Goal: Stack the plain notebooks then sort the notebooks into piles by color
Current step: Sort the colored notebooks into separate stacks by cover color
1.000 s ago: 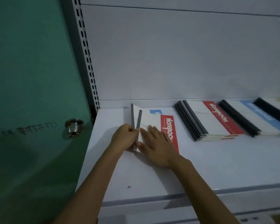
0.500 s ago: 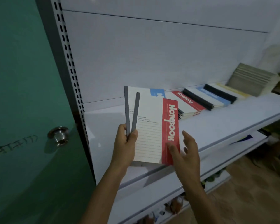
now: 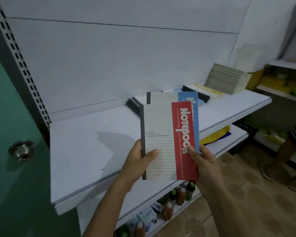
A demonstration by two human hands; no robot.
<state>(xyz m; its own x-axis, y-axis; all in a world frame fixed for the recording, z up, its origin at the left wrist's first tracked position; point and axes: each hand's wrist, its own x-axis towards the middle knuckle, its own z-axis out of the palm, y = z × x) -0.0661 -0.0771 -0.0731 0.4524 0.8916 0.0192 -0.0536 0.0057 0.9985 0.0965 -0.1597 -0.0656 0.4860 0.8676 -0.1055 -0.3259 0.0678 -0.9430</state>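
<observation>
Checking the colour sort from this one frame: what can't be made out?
Head view:
- Blue-banded white notebook: title mostly covered by the red-banded white notebook in front.
- Left hand and right hand: fingers hidden behind the covers; only thumbs show their grip.
- Dark-spined pile on the white shelf: cover colour hidden by the held notebooks.
- Grey plain-notebook stack: count too blurred.

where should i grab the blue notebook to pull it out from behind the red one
Probably its top edge, from above: the blue notebook stands upright behind the red notebook, and only its top strip and right margin show.
</observation>
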